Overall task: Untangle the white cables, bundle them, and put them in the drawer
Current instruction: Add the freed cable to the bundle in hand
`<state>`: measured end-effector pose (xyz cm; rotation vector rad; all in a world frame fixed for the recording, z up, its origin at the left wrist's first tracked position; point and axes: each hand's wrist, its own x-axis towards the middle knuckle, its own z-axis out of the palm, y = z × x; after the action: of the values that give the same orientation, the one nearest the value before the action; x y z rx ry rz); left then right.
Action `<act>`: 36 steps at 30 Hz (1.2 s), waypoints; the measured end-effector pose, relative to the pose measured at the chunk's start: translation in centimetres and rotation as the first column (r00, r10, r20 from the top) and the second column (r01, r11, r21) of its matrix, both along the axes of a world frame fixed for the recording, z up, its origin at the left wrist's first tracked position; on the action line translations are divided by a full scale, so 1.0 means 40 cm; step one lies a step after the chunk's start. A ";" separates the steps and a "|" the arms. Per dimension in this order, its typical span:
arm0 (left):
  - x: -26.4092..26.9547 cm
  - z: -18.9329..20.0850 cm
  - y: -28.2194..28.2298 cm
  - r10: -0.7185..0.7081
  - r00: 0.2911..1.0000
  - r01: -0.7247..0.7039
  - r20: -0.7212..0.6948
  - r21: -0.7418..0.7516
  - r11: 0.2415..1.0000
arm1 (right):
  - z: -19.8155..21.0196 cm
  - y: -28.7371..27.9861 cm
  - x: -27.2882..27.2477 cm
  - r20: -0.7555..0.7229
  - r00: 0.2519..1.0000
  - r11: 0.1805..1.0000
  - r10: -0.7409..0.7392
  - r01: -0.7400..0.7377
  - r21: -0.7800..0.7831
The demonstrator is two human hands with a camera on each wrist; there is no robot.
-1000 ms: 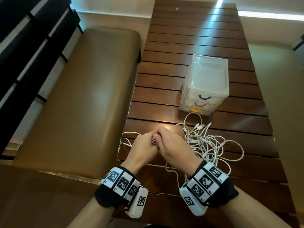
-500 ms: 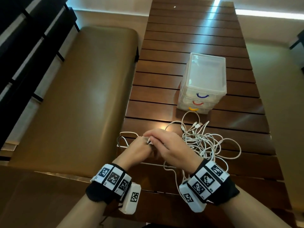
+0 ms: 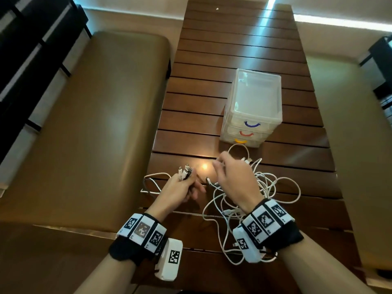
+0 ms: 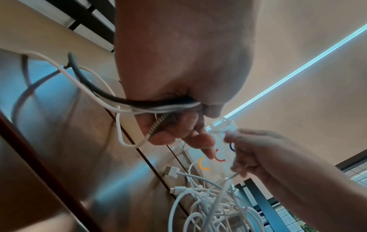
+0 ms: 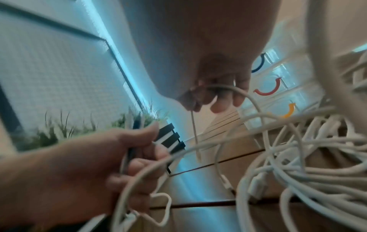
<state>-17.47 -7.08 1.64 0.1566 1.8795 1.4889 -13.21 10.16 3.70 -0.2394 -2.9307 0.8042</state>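
A tangle of white cables (image 3: 273,187) lies on the slatted wooden table (image 3: 233,49), under and to the right of my right hand. My left hand (image 3: 180,188) grips a bunch of cable ends, whose plugs (image 3: 185,170) stick up past the fingers; the left wrist view shows white and dark cables (image 4: 139,106) running through that fist. Lifted above the pile, my right hand (image 3: 231,177) pinches one white cable (image 5: 224,87) between fingertips and thumb. The clear three-drawer box (image 3: 254,107), all drawers closed, stands just beyond the cables.
A tan cushioned bench (image 3: 84,124) runs along the table's left side, with dark slats (image 3: 31,49) behind it. Another pale seat (image 3: 350,134) is on the right. Cable loops (image 3: 150,183) reach the table's left edge, and one cable end (image 3: 235,244) lies near the front.
My hands were clasped together over the cable ends; now they have parted. The left keeps the bunch of plugs, and the right has risen toward the drawer box with one cable.
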 end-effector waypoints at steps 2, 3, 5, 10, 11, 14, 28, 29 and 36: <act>0.000 0.001 0.012 0.070 0.998 -0.069 -0.007 0.027 0.997 | 0.023 -0.017 0.013 -0.105 0.993 0.978 -0.045 0.022 -0.208; -0.002 0.003 0.016 0.128 0.992 -0.129 0.008 0.047 0.991 | 0.035 -0.031 0.021 -0.109 0.994 0.955 -0.005 -0.027 -0.296; -0.006 0.016 0.025 0.249 0.963 -0.259 0.097 0.108 0.960 | 0.045 -0.059 0.045 -0.088 0.988 0.899 0.125 -0.150 -0.411; -0.019 0.041 0.012 0.293 0.950 -0.311 0.106 0.238 0.920 | -0.013 -0.064 0.077 -0.005 0.974 0.909 0.228 -0.215 -0.357; -0.018 0.043 0.007 0.283 0.956 -0.295 0.083 0.255 0.921 | -0.014 -0.062 0.078 -0.006 0.972 0.907 0.234 -0.220 -0.358; -0.007 0.043 -0.005 0.224 0.974 -0.218 0.006 0.274 0.937 | -0.001 -0.062 0.079 -0.011 0.965 0.909 0.262 -0.251 -0.333; -0.039 0.065 -0.012 0.274 0.927 -0.366 0.255 0.467 0.805 | -0.023 -0.003 0.073 0.213 0.943 0.954 0.256 -0.211 -0.214; -0.052 0.070 -0.019 0.267 0.923 -0.377 0.277 0.508 0.774 | -0.024 0.010 0.073 0.228 0.941 0.952 0.251 -0.198 -0.232; -0.066 0.098 -0.012 0.210 0.977 -0.204 0.035 0.434 0.877 | -0.011 0.057 0.067 0.208 0.969 0.985 0.134 -0.107 -0.133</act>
<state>-20.11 -7.58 5.56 0.1769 1.5807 2.0510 -10.52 12.45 3.27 -0.1684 -3.1284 1.0373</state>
